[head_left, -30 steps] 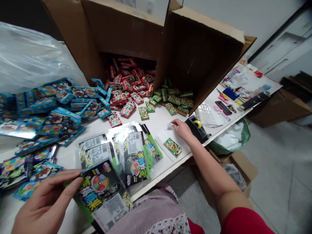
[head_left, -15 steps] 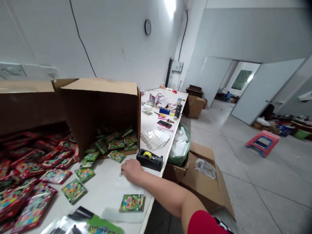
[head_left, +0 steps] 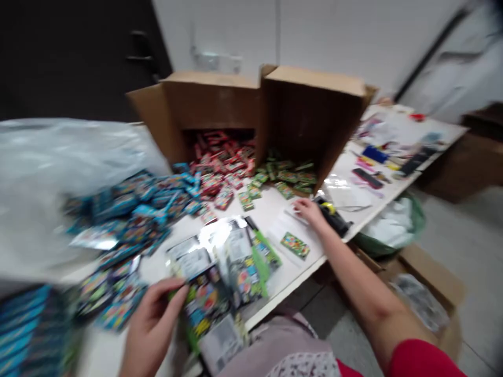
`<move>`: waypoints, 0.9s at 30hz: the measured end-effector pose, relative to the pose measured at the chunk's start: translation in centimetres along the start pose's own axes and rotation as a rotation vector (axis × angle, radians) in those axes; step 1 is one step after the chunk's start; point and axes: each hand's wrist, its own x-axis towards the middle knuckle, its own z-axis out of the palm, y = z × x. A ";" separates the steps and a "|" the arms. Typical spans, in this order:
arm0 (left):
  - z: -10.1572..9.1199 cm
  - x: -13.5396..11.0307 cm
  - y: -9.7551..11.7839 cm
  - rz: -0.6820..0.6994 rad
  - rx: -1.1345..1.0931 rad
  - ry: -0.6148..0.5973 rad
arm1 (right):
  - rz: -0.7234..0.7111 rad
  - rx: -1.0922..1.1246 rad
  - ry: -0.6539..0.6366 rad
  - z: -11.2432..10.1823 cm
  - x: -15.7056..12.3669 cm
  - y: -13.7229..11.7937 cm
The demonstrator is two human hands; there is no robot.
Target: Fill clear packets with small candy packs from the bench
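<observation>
Head view: left hand (head_left: 151,327) holds a candy packet (head_left: 206,309).

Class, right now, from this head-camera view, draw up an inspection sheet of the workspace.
Surface: white table, strewn with packets.
Job's things: green-edged packet; clear sleeve; small green packet.
Clutter: blue packets; red packets spilling from a cardboard box.
Grippers: left hand holds the green-edged packet; right hand rests on the clear sleeve, beside a tape dispenser.
Cables: nothing seen.
Surroundings: phone farther along the table; white plastic in a green bag below the table edge.
</observation>
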 end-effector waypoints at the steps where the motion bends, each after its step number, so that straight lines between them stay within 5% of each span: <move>1: -0.2 -0.6 0.2 -0.017 -0.045 -0.006 | -0.026 0.059 -0.046 0.3 -0.5 -1.0; 3: 0.0 -1.1 0.8 -0.043 -0.107 -0.015 | -0.103 0.190 -0.186 1.2 -2.2 -3.9; 5: 0.4 -1.0 1.4 -0.022 -0.155 -0.033 | -0.280 0.334 -0.501 2.6 -4.6 -7.5; 7: 0.6 -1.0 2.0 -0.010 -0.197 -0.056 | -0.435 0.295 -0.744 4.5 -7.2 -11.1; 9: 0.6 -1.3 2.3 -0.010 -0.227 -0.066 | -0.548 0.212 -0.848 6.6 -9.0 -13.7; 15: 0.3 -1.8 2.0 -0.036 -0.281 -0.073 | -0.529 0.058 -1.004 11.0 -9.4 -15.5; 21: 0.2 -1.6 1.5 -0.049 -0.334 -0.074 | -0.437 0.057 -1.095 12.1 -8.8 -15.2; 27: 1.0 -1.6 1.5 -0.052 -0.307 0.002 | -0.436 -0.004 -1.052 12.4 -8.6 -15.1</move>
